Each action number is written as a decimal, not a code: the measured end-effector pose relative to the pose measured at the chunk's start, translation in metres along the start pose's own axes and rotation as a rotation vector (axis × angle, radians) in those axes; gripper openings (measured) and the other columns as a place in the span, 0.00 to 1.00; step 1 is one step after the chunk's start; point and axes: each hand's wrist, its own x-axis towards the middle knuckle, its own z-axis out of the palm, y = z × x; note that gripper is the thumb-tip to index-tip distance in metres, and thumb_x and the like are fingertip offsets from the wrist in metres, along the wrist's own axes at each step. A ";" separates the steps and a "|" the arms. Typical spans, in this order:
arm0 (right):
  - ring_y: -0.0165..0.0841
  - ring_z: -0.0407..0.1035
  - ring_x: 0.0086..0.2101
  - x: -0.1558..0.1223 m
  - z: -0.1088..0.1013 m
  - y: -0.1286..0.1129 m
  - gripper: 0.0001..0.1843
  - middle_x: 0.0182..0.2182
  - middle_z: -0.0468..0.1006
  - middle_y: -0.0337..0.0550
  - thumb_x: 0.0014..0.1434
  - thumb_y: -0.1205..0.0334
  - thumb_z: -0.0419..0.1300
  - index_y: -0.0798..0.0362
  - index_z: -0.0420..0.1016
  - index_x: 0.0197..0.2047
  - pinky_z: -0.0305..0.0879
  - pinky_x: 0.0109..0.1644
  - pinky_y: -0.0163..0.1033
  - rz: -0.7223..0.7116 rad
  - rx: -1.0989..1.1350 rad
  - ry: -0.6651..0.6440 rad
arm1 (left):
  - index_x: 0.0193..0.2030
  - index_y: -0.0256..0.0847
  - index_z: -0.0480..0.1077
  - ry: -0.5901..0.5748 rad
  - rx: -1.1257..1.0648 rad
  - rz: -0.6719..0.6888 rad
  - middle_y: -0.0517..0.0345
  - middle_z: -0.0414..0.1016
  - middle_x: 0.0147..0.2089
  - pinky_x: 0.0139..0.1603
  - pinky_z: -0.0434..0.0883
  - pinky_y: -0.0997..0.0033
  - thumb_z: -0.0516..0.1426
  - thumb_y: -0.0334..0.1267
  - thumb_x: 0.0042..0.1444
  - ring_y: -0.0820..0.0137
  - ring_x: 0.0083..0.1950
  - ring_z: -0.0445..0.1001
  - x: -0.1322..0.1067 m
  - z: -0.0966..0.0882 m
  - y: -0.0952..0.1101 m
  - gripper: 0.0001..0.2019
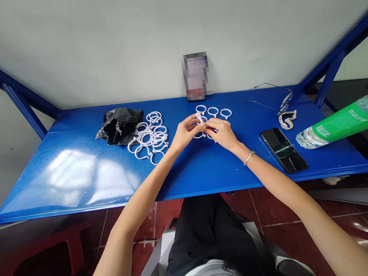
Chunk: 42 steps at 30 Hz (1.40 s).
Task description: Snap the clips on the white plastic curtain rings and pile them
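My left hand (186,133) and my right hand (221,132) meet over the middle of the blue table, fingers pinched together on one white plastic ring (199,117). The fingers cover part of this ring. Around and beneath my hands lie several closed white rings (213,112), spread singly on the tabletop. To the left of my left hand sits a loose pile of white rings (147,138), some overlapping and some showing a gap in the loop. A crumpled black plastic bag (121,125) with its mouth open lies just behind that pile.
A blurred phone (197,77) leans on the wall behind my hands. On the right are a dark phone (284,149), eyeglasses (285,100), a small white object (287,119) and a green-labelled bottle (347,122). Blue metal posts (26,110) frame the table (83,192).
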 end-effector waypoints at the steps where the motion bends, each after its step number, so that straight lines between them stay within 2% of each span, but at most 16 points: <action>1: 0.33 0.64 0.26 0.000 0.001 0.001 0.18 0.23 0.72 0.41 0.68 0.53 0.55 0.51 0.72 0.27 0.61 0.32 0.38 -0.014 -0.017 -0.006 | 0.58 0.35 0.68 0.003 0.011 0.005 0.47 0.78 0.48 0.46 0.76 0.67 0.67 0.54 0.49 0.66 0.43 0.79 0.000 0.000 0.000 0.34; 4: 0.34 0.65 0.27 -0.001 0.002 0.000 0.15 0.24 0.71 0.41 0.67 0.57 0.56 0.51 0.71 0.28 0.62 0.33 0.39 -0.026 -0.040 -0.030 | 0.58 0.34 0.68 0.015 0.055 0.024 0.46 0.78 0.48 0.45 0.76 0.67 0.66 0.54 0.50 0.64 0.45 0.79 -0.001 0.001 -0.001 0.34; 8: 0.34 0.69 0.29 0.000 -0.001 -0.006 0.04 0.29 0.75 0.41 0.64 0.60 0.58 0.50 0.73 0.39 0.68 0.34 0.40 0.021 0.071 -0.015 | 0.58 0.35 0.69 0.042 0.126 0.082 0.44 0.77 0.52 0.46 0.76 0.66 0.65 0.53 0.51 0.62 0.48 0.78 -0.002 0.001 0.000 0.33; 11: 0.33 0.71 0.30 0.002 -0.006 -0.010 0.07 0.30 0.76 0.40 0.63 0.60 0.58 0.49 0.72 0.44 0.71 0.36 0.40 0.104 0.172 0.046 | 0.58 0.36 0.70 0.073 0.219 0.132 0.45 0.78 0.52 0.44 0.76 0.68 0.65 0.52 0.51 0.65 0.45 0.78 -0.001 0.001 0.001 0.31; 15: 0.34 0.73 0.35 0.006 -0.012 -0.012 0.12 0.35 0.78 0.41 0.64 0.53 0.58 0.48 0.73 0.48 0.73 0.40 0.41 0.172 0.241 0.105 | 0.55 0.36 0.72 0.095 0.352 0.194 0.48 0.79 0.47 0.41 0.76 0.71 0.65 0.51 0.53 0.69 0.40 0.76 -0.002 0.002 0.001 0.27; 18: 0.36 0.74 0.38 0.008 -0.014 -0.012 0.14 0.39 0.79 0.43 0.64 0.47 0.58 0.47 0.76 0.45 0.74 0.42 0.43 0.199 0.283 0.113 | 0.53 0.37 0.74 0.083 0.415 0.250 0.49 0.79 0.46 0.39 0.75 0.72 0.64 0.51 0.53 0.71 0.38 0.75 -0.002 0.002 0.002 0.26; 21: 0.38 0.75 0.39 0.009 -0.013 -0.010 0.18 0.40 0.80 0.44 0.63 0.42 0.59 0.48 0.77 0.41 0.75 0.43 0.44 0.251 0.346 0.103 | 0.52 0.36 0.76 0.057 0.447 0.260 0.53 0.78 0.40 0.36 0.72 0.73 0.63 0.52 0.54 0.73 0.34 0.72 -0.004 0.003 0.004 0.25; 25: 0.38 0.77 0.39 0.008 -0.011 -0.007 0.21 0.38 0.81 0.43 0.58 0.38 0.61 0.49 0.77 0.38 0.77 0.44 0.44 0.320 0.475 0.100 | 0.51 0.34 0.76 0.046 0.423 0.209 0.56 0.75 0.31 0.33 0.67 0.74 0.61 0.54 0.55 0.75 0.29 0.68 -0.006 0.004 0.008 0.25; 27: 0.37 0.77 0.38 0.008 -0.010 -0.006 0.22 0.36 0.81 0.43 0.57 0.38 0.63 0.50 0.77 0.37 0.77 0.44 0.44 0.322 0.514 0.105 | 0.49 0.33 0.77 0.034 0.366 0.164 0.56 0.75 0.31 0.32 0.66 0.73 0.61 0.55 0.55 0.74 0.29 0.68 -0.007 0.004 0.010 0.26; 31: 0.37 0.77 0.37 0.008 -0.011 -0.009 0.21 0.37 0.81 0.44 0.58 0.39 0.63 0.50 0.77 0.39 0.78 0.44 0.45 0.300 0.512 0.099 | 0.39 0.35 0.78 0.007 0.228 0.093 0.57 0.75 0.30 0.30 0.63 0.73 0.60 0.61 0.53 0.75 0.28 0.65 -0.007 0.004 0.016 0.26; 35: 0.35 0.75 0.37 0.008 -0.014 -0.015 0.19 0.38 0.80 0.44 0.60 0.43 0.63 0.49 0.78 0.45 0.77 0.43 0.43 0.215 0.428 0.108 | 0.29 0.36 0.75 -0.011 0.085 0.025 0.60 0.68 0.23 0.27 0.60 0.73 0.60 0.62 0.52 0.77 0.24 0.61 -0.004 0.002 0.018 0.26; 42: 0.34 0.73 0.32 0.008 -0.015 -0.016 0.10 0.36 0.78 0.43 0.64 0.53 0.61 0.49 0.79 0.43 0.75 0.40 0.43 0.040 0.316 0.136 | 0.28 0.35 0.74 -0.074 -0.109 -0.146 0.60 0.62 0.18 0.22 0.51 0.74 0.61 0.66 0.47 0.77 0.21 0.58 -0.003 0.003 0.022 0.30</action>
